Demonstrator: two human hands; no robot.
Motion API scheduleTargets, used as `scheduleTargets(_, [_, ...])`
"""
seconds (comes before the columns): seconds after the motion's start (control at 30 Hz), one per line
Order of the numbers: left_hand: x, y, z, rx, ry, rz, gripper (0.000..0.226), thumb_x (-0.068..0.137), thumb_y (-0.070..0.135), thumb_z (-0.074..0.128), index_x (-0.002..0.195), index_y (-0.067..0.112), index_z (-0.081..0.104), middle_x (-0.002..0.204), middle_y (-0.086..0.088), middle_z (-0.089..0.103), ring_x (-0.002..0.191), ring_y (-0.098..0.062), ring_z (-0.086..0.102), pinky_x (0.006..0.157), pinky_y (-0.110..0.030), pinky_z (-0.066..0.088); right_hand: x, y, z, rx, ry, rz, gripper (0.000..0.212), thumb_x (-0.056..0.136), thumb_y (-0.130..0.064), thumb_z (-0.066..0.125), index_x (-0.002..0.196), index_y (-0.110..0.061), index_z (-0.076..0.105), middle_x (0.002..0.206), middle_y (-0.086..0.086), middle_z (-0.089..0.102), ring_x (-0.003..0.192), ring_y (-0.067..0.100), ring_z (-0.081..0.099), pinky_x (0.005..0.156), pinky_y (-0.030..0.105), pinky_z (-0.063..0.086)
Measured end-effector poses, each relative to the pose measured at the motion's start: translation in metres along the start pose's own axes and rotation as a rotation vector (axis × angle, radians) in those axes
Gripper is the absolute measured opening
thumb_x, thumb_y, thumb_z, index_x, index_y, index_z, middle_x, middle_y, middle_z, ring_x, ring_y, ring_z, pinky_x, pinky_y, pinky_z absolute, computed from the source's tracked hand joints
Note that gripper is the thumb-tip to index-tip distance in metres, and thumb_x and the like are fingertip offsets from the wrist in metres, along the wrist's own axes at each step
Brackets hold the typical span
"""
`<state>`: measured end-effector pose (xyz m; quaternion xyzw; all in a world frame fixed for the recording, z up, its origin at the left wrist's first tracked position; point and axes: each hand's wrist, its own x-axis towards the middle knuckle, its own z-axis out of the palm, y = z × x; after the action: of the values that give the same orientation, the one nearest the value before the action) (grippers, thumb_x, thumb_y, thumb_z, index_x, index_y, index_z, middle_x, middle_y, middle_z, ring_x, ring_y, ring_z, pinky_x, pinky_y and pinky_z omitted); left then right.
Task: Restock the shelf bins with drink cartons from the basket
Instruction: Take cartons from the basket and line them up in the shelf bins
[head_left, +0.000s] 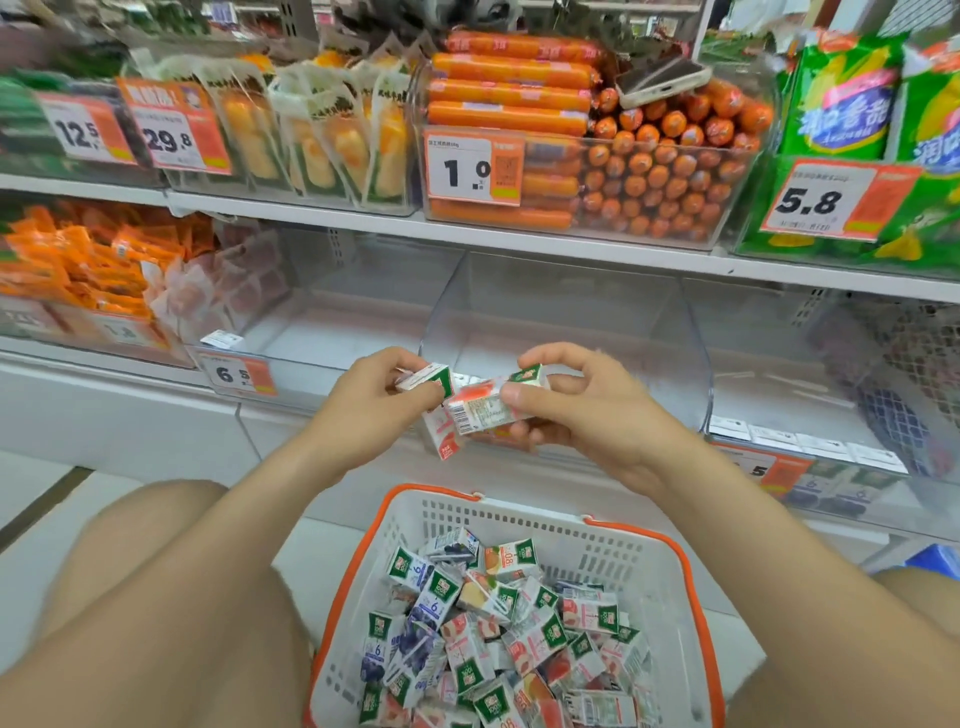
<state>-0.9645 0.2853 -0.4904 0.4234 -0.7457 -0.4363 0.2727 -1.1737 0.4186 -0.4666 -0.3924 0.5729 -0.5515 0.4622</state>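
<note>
Both hands are found raised above the basket (670, 551), just in front of the lower shelf. The left hand (374, 405) is closed in a pinch on the left-hand carton (427, 382), with thumb and fingers curled about its green-capped end. A further pink-printed carton is seen directly below it, but which fingers bear it cannot be determined. The right hand (587, 415) is curled round the right-hand carton (488, 408), the thumb laid on its near face and the fingers tucked beneath. The two cartons are touching between the hands.

The middle bin (561, 312), of clear plastic, is noted directly beyond the held cartons, its front lip just behind the knuckles (its floor is partly hidden by the hands). The right-hand carton is lying with its long axis across the view: barcode end to the left, green cap to the right and tilted slightly up, roughly parallel to that lip. The left-hand carton is held more nearly on end. The right hand is judged the better placed, being centred on the bin's opening, whereas the left hand is set near its left wall. Only a short forward reach over the lip is judged necessary.

The loose cartons (498, 639) are heaped in the basket below the wrists.
</note>
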Motion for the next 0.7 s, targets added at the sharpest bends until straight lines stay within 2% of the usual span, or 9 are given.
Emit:
scheduleTargets(0.1, [0.002, -0.008, -0.017, -0.001, 0.071, -0.019, 0.011, 0.09, 0.039, 0.071, 0.098, 0.032, 0.074, 0.087, 0.007, 0.077, 0.087, -0.02, 0.072, 0.086, -0.052, 0.058, 0.013, 0.0, 0.016, 0.004, -0.005, -0.033, 0.04, 0.084, 0.0, 0.083, 0.119, -0.009, 0.066, 0.09, 0.023, 0.076, 0.072, 0.03, 0.07, 0.072, 0.034, 0.062])
scheduleTargets(0.23, [0.013, -0.013, -0.051, 0.035, 0.181, -0.033, 0.011, 0.092, 0.04, 0.068, 0.1, 0.034, 0.071, 0.092, 0.004, 0.073, 0.087, -0.023, 0.068, 0.078, -0.042, 0.053, 0.037, -0.014, 0.045, 0.045, 0.023, -0.037, 0.04, 0.083, 0.01, 0.079, 0.118, -0.005, 0.068, 0.099, 0.026, 0.077, 0.081, 0.037, 0.076, 0.078, 0.039, 0.066])
scheduleTargets(0.27, [0.017, -0.015, -0.061, 0.052, 0.216, -0.033, 0.012, 0.093, 0.04, 0.066, 0.103, 0.035, 0.07, 0.095, 0.004, 0.072, 0.089, -0.023, 0.068, 0.079, -0.041, 0.053, 0.044, -0.019, 0.055, 0.013, 0.039, -0.048, 0.034, 0.086, 0.004, 0.079, 0.117, -0.004, 0.069, 0.097, 0.025, 0.077, 0.078, 0.036, 0.076, 0.074, 0.037, 0.066])
scheduleTargets(0.33, [0.024, -0.018, -0.08, 0.12, 0.283, -0.035, 0.013, 0.098, 0.036, 0.06, 0.108, 0.032, 0.067, 0.098, 0.005, 0.069, 0.091, -0.019, 0.066, 0.082, -0.04, 0.053, 0.059, -0.028, 0.075, -0.141, 0.08, -0.108, 0.028, 0.091, -0.023, 0.081, 0.111, -0.006, 0.072, 0.088, 0.019, 0.079, 0.069, 0.033, 0.076, 0.065, 0.037, 0.065])
scheduleTargets(0.4, [0.031, -0.021, -0.097, 0.175, 0.331, -0.047, 0.015, 0.101, 0.033, 0.054, 0.111, 0.028, 0.063, 0.098, 0.008, 0.066, 0.092, -0.016, 0.064, 0.079, -0.038, 0.053, 0.076, -0.035, 0.097, -0.288, 0.14, -0.189, 0.04, 0.09, -0.047, 0.079, 0.099, -0.008, 0.075, 0.076, 0.014, 0.078, 0.059, 0.031, 0.075, 0.056, 0.037, 0.062])
scheduleTargets(0.47, [0.036, -0.026, -0.111, 0.178, 0.372, -0.067, 0.017, 0.103, 0.034, 0.05, 0.112, 0.025, 0.06, 0.097, 0.008, 0.063, 0.091, -0.017, 0.063, 0.079, -0.039, 0.053, 0.093, -0.041, 0.12, -0.417, 0.199, -0.272, 0.044, 0.089, -0.055, 0.076, 0.089, -0.012, 0.074, 0.068, 0.01, 0.075, 0.052, 0.027, 0.073, 0.05, 0.037, 0.06])
scheduleTargets(0.53, [0.039, -0.034, -0.123, 0.187, 0.422, -0.102, 0.019, 0.103, 0.035, 0.048, 0.111, 0.022, 0.059, 0.095, 0.006, 0.062, 0.089, -0.019, 0.061, 0.078, -0.04, 0.051, 0.116, -0.041, 0.14, -0.547, 0.23, -0.351, 0.043, 0.089, -0.061, 0.072, 0.086, -0.018, 0.073, 0.065, 0.005, 0.074, 0.053, 0.022, 0.072, 0.052, 0.037, 0.061])
scheduleTargets(0.63, [0.039, -0.045, -0.138, 0.229, 0.447, -0.142, 0.017, 0.104, 0.028, 0.046, 0.11, 0.016, 0.055, 0.087, 0.004, 0.061, 0.081, -0.015, 0.057, 0.066, -0.035, 0.041, 0.156, -0.032, 0.166, -0.725, 0.208, -0.413, 0.044, 0.087, -0.069, 0.065, 0.087, -0.026, 0.071, 0.071, -0.003, 0.073, 0.071, 0.022, 0.073, 0.07, 0.038, 0.061])
scheduleTargets(0.7, [0.04, -0.056, -0.153, 0.274, 0.442, -0.163, 0.016, 0.102, 0.023, 0.046, 0.11, 0.013, 0.056, 0.091, -0.003, 0.063, 0.088, -0.027, 0.06, 0.067, -0.037, 0.042, 0.177, -0.026, 0.183, -0.766, 0.155, -0.4, 0.042, 0.087, -0.067, 0.064, 0.087, -0.024, 0.07, 0.074, -0.003, 0.073, 0.071, 0.022, 0.073, 0.07, 0.043, 0.062])
